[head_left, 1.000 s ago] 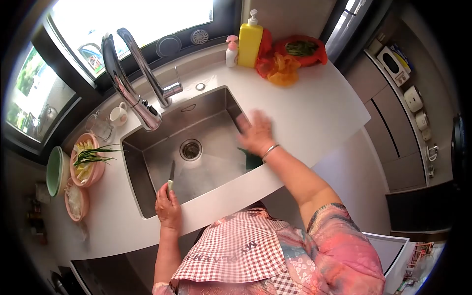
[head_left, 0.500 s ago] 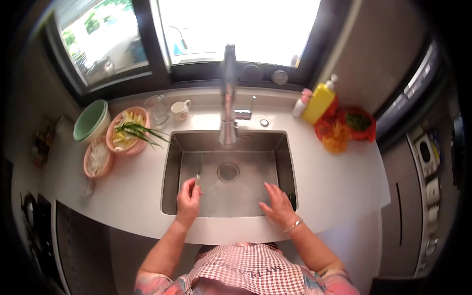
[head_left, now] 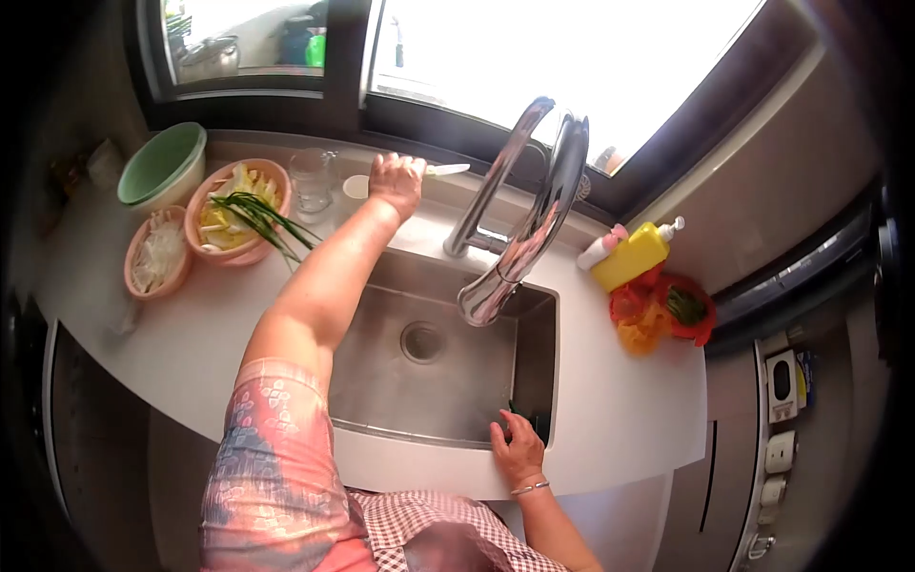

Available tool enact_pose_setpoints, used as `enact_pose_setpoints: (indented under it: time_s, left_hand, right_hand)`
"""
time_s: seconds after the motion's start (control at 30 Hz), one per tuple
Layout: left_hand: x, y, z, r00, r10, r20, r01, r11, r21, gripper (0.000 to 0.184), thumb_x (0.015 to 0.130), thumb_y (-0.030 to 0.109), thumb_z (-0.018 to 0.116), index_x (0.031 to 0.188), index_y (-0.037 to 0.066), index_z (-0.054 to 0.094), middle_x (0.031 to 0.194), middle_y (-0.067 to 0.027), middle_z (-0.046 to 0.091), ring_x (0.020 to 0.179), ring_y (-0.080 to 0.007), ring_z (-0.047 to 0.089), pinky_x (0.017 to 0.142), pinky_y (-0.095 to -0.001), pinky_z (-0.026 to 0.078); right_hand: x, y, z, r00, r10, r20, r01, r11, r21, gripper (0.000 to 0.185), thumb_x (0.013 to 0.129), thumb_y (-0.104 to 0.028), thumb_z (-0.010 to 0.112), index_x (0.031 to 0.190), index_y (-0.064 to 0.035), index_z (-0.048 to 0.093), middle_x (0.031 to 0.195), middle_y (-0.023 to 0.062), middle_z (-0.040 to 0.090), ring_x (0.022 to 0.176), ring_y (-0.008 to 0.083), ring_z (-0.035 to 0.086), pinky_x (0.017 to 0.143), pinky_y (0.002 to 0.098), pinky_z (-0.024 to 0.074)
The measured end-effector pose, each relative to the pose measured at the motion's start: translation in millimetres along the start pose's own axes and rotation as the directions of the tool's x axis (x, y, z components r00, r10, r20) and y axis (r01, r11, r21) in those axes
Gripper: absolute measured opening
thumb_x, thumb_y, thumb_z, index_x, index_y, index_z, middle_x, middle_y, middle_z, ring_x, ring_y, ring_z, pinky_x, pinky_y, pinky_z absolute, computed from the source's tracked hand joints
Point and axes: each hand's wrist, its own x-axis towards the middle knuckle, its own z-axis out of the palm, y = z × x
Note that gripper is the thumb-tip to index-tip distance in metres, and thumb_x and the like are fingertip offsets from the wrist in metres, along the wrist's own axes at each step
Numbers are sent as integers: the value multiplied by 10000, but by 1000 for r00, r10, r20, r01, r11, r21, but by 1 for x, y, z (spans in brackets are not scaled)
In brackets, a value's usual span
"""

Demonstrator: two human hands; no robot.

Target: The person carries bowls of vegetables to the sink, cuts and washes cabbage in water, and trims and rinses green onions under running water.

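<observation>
My left hand [head_left: 396, 184] is raised at the back of the counter, closed around a small knife [head_left: 451, 170]. The knife's pale blade points right, toward the tap [head_left: 488, 296]. A white cup [head_left: 356, 186] stands just left of this hand, partly hidden. Low at the sink's front right corner, my right hand [head_left: 518, 448] holds nothing that I can see, its fingers apart. Beyond its fingertips, something dark green [head_left: 515, 408] shows at the steel sink's [head_left: 419, 391] right side, too small to make out.
On the left stand a green basin [head_left: 164, 164], a pink basket [head_left: 250, 254] with yellowish vegetables and long green stalks, a pink bowl [head_left: 143, 286] and a glass jug [head_left: 313, 181]. A yellow pump bottle [head_left: 634, 257] and red bags [head_left: 701, 324] sit on the right.
My left hand has risen from the sink to the back of the counter, knife in it. My right hand stays by the sink's front right corner. The camera view has turned.
</observation>
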Motion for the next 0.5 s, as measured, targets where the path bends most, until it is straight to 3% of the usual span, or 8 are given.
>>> enact_pose_setpoints:
  time_s: [0.1, 0.17, 0.2, 0.23, 0.33, 0.4, 0.5]
  left_hand:
    - [29, 13, 24, 996, 92, 23, -94, 985, 143, 180, 911, 208, 519, 986, 235, 680, 963, 10, 693, 998, -195, 625, 895, -426, 427]
    - [41, 12, 60, 978, 190, -80, -175, 971, 164, 161, 871, 181, 537, 880, 249, 682, 852, 33, 691, 913, -179, 639, 805, -410, 431]
    - [47, 12, 75, 974, 221, -52, -211, 966, 149, 126, 866, 223, 554, 840, 240, 676, 840, 25, 696, 921, -199, 657, 783, -467, 451]
    - [53, 10, 85, 961, 264, -89, -249, 957, 145, 132, 859, 207, 559, 796, 225, 673, 804, 11, 697, 848, -211, 675, 706, -462, 482]
    - [56, 14, 90, 943, 317, -97, -312, 948, 67, 159, 891, 174, 553, 817, 164, 693, 786, -79, 699, 796, -274, 693, 739, -451, 543]
    - [54, -1, 122, 888, 363, -283, -397, 915, -72, 189, 956, 132, 494, 948, 112, 682, 872, -102, 638, 807, -296, 638, 758, -424, 508]
    - [40, 32, 50, 985, 162, -60, -161, 987, 13, 293, 921, 170, 537, 1175, 191, 683, 1023, -102, 668, 1004, -321, 670, 816, -454, 545]
  right_hand:
    - [3, -8, -5, 996, 79, 35, -80, 997, 12, 349, 900, -315, 686, 1150, -71, 681, 1106, 101, 699, 868, 260, 695, 773, 388, 555]
    - [4, -4, -2, 999, 45, 13, -45, 999, 2, 339, 897, -305, 686, 1136, -66, 684, 1097, 110, 702, 908, 279, 695, 791, 394, 558]
    - [5, -1, -2, 999, 38, -6, -38, 999, -5, 333, 895, -300, 686, 1129, -63, 685, 1092, 114, 703, 928, 288, 694, 800, 397, 560]
    - [7, -6, -5, 997, -25, -66, 23, 999, -34, 314, 892, -284, 682, 1107, -55, 689, 1077, 125, 706, 954, 311, 686, 820, 399, 560]
    - [7, -2, -8, 997, -21, -79, 20, 1000, -19, 261, 886, -253, 678, 1054, -54, 685, 1019, 126, 704, 917, 312, 684, 801, 391, 560]
    - [4, 0, -11, 992, -31, -125, 33, 999, 17, 246, 880, -251, 684, 1030, -56, 683, 1007, 122, 698, 893, 314, 682, 785, 393, 560]
    - [-3, 4, -7, 995, 42, -90, -42, 999, 7, 291, 897, -307, 659, 1031, -50, 689, 1007, 127, 700, 919, 308, 679, 809, 396, 552]
